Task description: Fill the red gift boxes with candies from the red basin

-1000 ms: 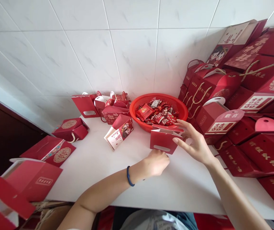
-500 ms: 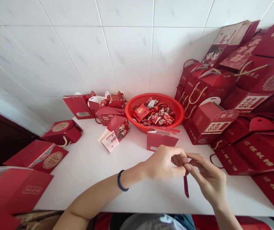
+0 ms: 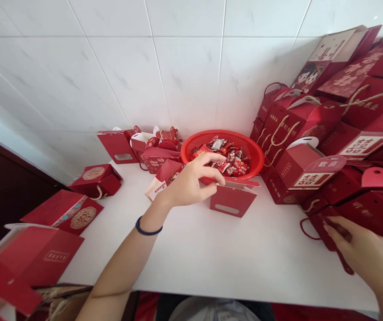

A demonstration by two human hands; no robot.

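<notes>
My left hand (image 3: 196,180) is raised at the front left of the red plastic basket (image 3: 223,133), its fingers curved and apart with nothing between them. Wrapped candies (image 3: 240,165) lie inside that basket. Just below and right of those fingers stands a red carton (image 3: 233,200) with its top open and a cut-out slot in its side. On the right, my right hand (image 3: 361,249) pinches a narrow dark red strap (image 3: 345,264) that hangs down beneath the fingers, beside the stacked boxes. The strap's upper end is hidden by the hand.
Red gift boxes (image 3: 305,167) with rope handles are piled high on the right. Several more boxes (image 3: 57,209) line the left edge of the white table (image 3: 211,254). Small cartons (image 3: 159,156) stand by the tiled wall (image 3: 184,80) at the back.
My hands, together over the strap before, have parted. The left moved up and left toward the basket and opened; the right carried the strap right, toward the stacked boxes. The view shifted slightly.
</notes>
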